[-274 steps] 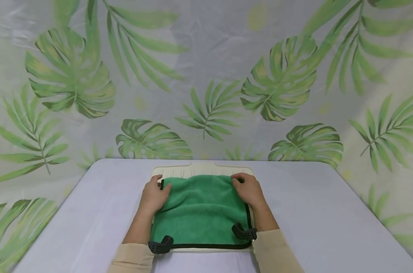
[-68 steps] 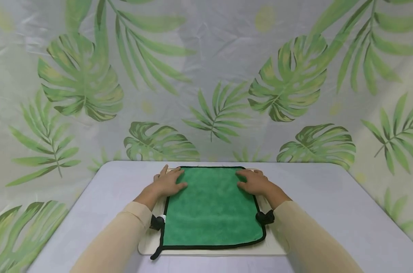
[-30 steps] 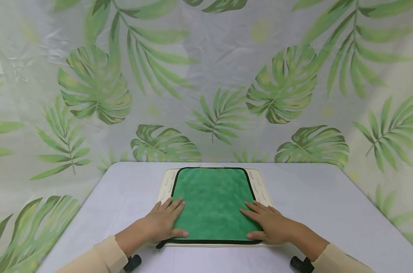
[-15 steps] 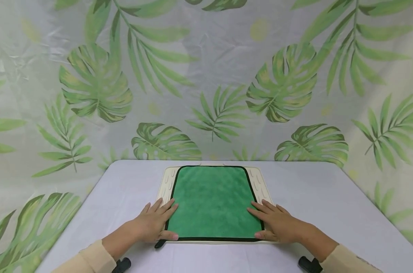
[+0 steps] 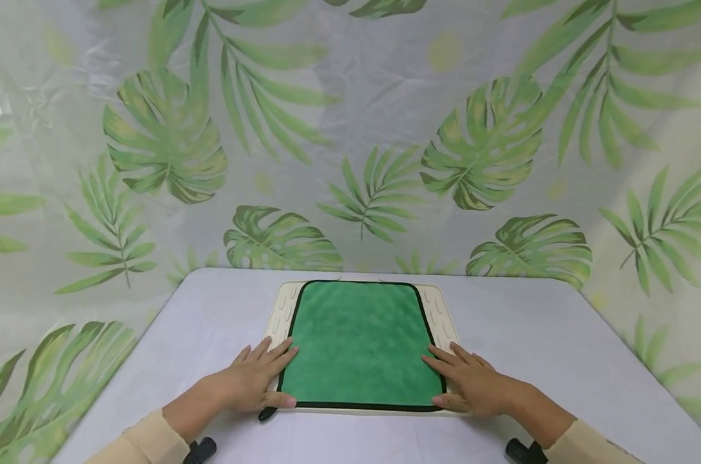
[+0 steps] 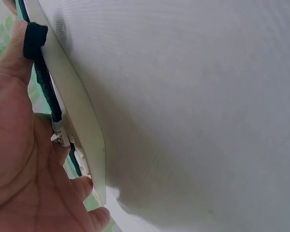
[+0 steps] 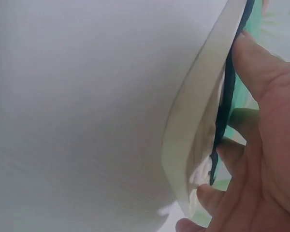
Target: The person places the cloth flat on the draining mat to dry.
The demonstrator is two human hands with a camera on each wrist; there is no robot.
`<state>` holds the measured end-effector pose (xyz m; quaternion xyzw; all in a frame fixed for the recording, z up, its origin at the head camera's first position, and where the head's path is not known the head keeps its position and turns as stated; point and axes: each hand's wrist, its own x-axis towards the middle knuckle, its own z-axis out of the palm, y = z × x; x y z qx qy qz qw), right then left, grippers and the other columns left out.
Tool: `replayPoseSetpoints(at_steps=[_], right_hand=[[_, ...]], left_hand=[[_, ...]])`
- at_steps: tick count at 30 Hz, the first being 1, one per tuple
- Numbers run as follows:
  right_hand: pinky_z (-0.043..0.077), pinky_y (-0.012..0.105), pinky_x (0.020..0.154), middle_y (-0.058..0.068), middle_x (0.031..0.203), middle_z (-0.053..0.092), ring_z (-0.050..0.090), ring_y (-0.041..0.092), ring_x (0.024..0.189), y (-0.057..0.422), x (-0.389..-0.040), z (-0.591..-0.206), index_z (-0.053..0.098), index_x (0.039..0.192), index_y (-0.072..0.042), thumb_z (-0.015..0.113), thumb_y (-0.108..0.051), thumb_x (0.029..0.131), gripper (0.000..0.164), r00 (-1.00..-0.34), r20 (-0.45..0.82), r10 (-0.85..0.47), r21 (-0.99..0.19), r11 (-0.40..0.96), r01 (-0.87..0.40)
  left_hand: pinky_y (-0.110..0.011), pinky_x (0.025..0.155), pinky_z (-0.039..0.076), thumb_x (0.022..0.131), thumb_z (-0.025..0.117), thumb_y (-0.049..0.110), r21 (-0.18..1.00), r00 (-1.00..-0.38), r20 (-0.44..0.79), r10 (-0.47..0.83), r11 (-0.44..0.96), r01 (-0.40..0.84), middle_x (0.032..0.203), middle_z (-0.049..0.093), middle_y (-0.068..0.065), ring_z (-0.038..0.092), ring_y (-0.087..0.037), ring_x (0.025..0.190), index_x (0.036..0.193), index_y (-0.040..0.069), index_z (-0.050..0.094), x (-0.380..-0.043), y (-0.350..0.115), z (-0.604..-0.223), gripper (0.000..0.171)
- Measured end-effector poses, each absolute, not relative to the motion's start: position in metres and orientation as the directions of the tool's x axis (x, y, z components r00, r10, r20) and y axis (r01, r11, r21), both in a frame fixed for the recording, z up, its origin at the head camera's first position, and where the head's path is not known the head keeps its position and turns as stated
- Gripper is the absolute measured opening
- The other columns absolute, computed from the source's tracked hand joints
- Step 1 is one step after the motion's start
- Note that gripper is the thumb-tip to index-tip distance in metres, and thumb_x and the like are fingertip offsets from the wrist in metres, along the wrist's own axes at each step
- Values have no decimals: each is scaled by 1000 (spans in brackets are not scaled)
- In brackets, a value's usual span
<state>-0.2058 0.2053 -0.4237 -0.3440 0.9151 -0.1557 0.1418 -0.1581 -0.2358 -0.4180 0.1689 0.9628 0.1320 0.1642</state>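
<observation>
A green towel with black edging (image 5: 362, 341) lies flat and smooth on a cream ribbed board (image 5: 282, 312), whose sides show to its left and right. My left hand (image 5: 253, 381) rests with spread fingers over the towel's front left edge and the board's side. A short black loop (image 5: 267, 414) sticks out below its thumb, and a small white tag (image 6: 62, 136) shows beside the fingers in the left wrist view. Mirroring it, my right hand (image 5: 469, 381) lies on the front right edge with its fingers extended. Neither hand grips the cloth.
The board sits on a table with a white cover (image 5: 518, 322), bare on both sides of it. A leaf-patterned curtain (image 5: 379, 129) hangs behind the table. Black wrist cameras (image 5: 202, 450) sit under the forearms.
The towel was first rumpled and held by its far corners; it was then spread out flat. My hands came back toward the front and have lately slid slightly outward to the edges.
</observation>
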Motion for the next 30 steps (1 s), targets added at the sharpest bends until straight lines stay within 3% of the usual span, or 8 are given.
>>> replayPoseSetpoints(at_steps=[8,21,30], right_hand=[[20,84,107,17,169,25,15,60,151,211,-205,-426,34,160,-12,54,-52,103,73,-740,-156,-654,-409,725,-554],[19,81,112,24,167,24,9,62,151,220,-216,-424,34,159,-7,54,-44,105,68,-706,-182,-684,-488,687,-539],[27,74,115,27,165,27,22,56,150,235,-226,-428,38,156,-5,61,-41,101,70,-805,-145,-575,-457,761,-461]], left_hand=[[-73,122,10,90,53,74,352,-882,-267,390,891,287,174,14,-5,7,-45,159,165,19,22,-159,-240,-420,98],[-73,122,9,91,59,68,425,-882,-224,414,856,294,171,23,-6,10,-44,159,163,19,28,-163,-253,-428,92],[-76,117,20,86,68,68,436,-886,-132,444,829,350,167,32,-13,15,-53,155,158,12,40,-161,-265,-431,95]])
